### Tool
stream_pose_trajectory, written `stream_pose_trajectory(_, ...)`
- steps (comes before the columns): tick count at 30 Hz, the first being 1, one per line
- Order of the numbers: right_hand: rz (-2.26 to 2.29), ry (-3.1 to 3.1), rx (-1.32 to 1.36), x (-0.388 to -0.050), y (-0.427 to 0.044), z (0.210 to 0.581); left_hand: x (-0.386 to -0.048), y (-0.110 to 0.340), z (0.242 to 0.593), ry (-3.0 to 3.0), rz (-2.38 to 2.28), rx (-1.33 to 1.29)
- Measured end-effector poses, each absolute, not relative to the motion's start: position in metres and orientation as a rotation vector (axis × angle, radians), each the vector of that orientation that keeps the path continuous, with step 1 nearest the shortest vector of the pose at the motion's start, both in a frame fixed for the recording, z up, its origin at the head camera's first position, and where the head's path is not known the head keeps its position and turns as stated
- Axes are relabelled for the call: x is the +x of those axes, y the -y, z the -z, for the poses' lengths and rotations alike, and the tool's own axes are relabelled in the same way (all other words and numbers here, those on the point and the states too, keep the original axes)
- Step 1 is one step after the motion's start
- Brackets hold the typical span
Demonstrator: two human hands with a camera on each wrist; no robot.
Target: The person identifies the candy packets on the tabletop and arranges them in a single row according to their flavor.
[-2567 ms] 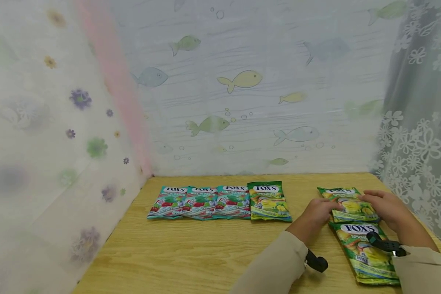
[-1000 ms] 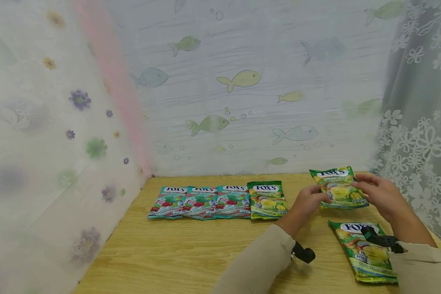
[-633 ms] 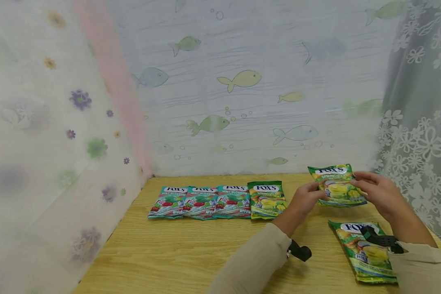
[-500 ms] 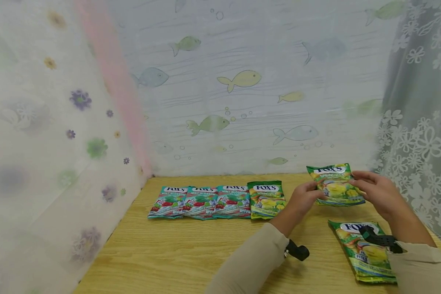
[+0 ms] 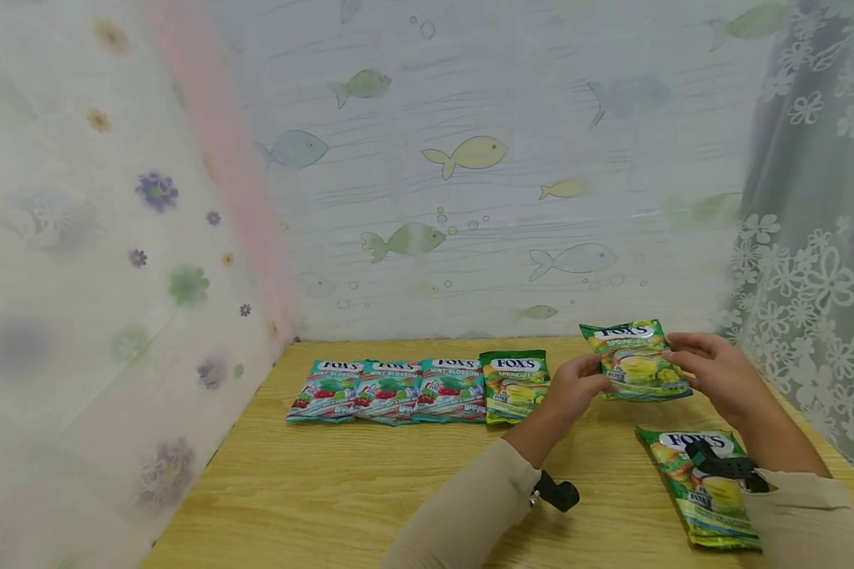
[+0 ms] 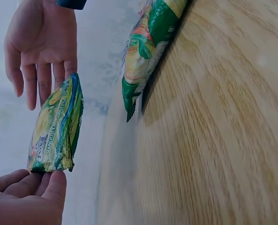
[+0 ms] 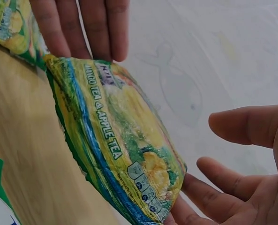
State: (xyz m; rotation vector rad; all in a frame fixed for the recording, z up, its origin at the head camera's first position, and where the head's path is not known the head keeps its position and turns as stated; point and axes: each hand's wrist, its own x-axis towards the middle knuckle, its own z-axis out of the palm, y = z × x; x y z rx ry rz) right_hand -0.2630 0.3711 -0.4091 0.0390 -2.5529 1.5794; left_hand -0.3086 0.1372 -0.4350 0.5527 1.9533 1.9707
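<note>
A green and yellow candy bag (image 5: 640,365), marked Fox's Spring Tea, is held up off the table between both hands. My left hand (image 5: 572,387) has its thumb and fingertips at the bag's left edge; in the left wrist view that hand (image 6: 33,197) pinches the end of the candy bag (image 6: 54,126). At the opposite edge, my right hand (image 5: 715,379) supports it. The right wrist view shows the right hand (image 7: 242,178) with its fingers against the candy bag's (image 7: 124,131) edge and its thumb raised clear.
Three teal Mint Blossom bags (image 5: 391,393) and one green bag (image 5: 515,386) lie in a row at the table's (image 5: 341,490) back left. Another green bag (image 5: 704,498) lies at the front right, partly under the right forearm. A patterned wall covering (image 5: 470,261) rises behind.
The candy bag has been lifted from its place behind the front right bag and carried leftward. Both hands have moved left with it. The other bags have stayed put.
</note>
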Motion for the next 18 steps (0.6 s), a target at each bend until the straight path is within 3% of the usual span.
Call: stream_pose_trajectory(18, -1.617, 2.650, 0.039, -0.270, -0.349, 0.415, -0.309, -0.115, 0.443, -1.977, -1.998, 0.472)
